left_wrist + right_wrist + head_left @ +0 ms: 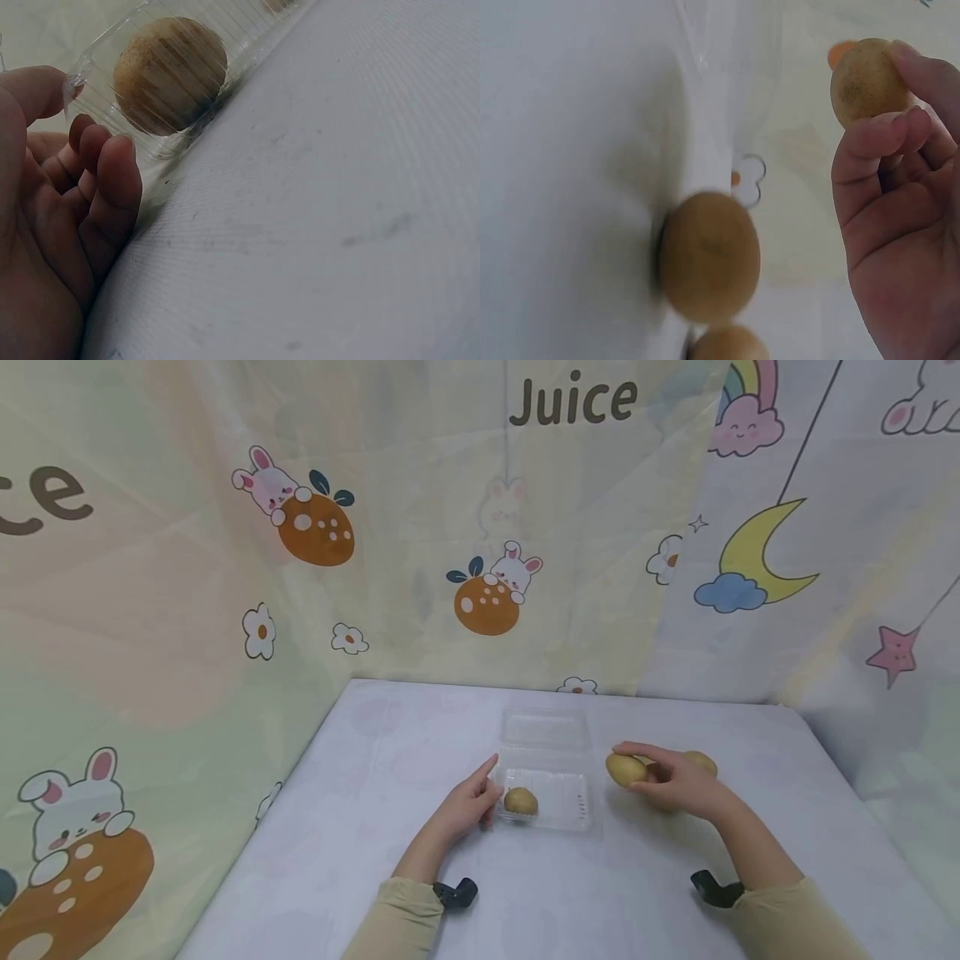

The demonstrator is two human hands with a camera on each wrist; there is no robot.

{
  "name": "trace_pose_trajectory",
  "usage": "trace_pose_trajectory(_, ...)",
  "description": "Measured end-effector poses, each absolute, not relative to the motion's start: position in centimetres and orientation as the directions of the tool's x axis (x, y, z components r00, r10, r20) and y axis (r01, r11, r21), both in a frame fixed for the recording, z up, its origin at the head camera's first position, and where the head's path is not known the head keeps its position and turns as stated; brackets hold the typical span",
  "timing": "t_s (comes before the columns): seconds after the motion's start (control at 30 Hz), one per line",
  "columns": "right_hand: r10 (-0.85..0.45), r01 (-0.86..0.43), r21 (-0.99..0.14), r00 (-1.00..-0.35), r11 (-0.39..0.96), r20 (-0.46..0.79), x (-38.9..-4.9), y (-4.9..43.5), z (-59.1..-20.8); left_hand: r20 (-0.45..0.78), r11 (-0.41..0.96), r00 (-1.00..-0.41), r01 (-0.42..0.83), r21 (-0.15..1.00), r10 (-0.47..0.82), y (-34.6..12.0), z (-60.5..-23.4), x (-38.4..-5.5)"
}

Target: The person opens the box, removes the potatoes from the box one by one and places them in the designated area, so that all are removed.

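Observation:
A clear hinged plastic box [558,806] lies on the table with its lid [546,729] folded back. One small yellow-brown potato [521,802] sits in its near left corner, also visible through the ribbed wall in the left wrist view. At the box's left rim, my left hand [467,806] pinches the edge with thumb and curled fingers, the index finger extended. My right hand [690,785] holds a second potato [868,82] between thumb and fingertips, above the table right of the box. Beneath and behind that hand lie other potatoes [709,256], partly hidden in the head view.
The white table [337,877] has its far edge against a printed cloth backdrop [405,468]. Cloth also hangs along the left and right sides. A dark wrist camera [455,894] is worn on the left wrist, another [716,890] on the right.

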State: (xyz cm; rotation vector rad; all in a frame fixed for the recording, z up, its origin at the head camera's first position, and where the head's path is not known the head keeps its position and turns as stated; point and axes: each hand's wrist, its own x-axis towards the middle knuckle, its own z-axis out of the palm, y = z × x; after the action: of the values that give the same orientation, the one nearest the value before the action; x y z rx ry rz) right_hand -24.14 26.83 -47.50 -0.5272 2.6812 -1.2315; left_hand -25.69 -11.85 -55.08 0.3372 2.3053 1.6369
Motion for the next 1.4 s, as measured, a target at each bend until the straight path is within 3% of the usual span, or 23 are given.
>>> trace_pose_trajectory(0.43,-0.265,-0.242,-0.75,-0.96,0.615,0.092,-20.7,34.5,-49.2,-0.098,0.317,-0.929,0.021,0.948,0.356,-11.8,-55.2,-25.8)
trace_pose_trajectory(0.8,-0.094,0.021,-0.731,-0.989,0.682,-0.116,-19.4,37.3,-50.6,-0.099,0.32,-0.93,0.021,0.947,0.354,-11.8,-55.3,-25.8)
trace_pose_trajectory(1.4,-0.075,0.048,-0.72,-0.988,0.693,-0.137,-20.0,38.4,-53.6,-0.099,0.32,-0.932,0.019,0.947,0.349,-11.9,-55.1,-25.7)
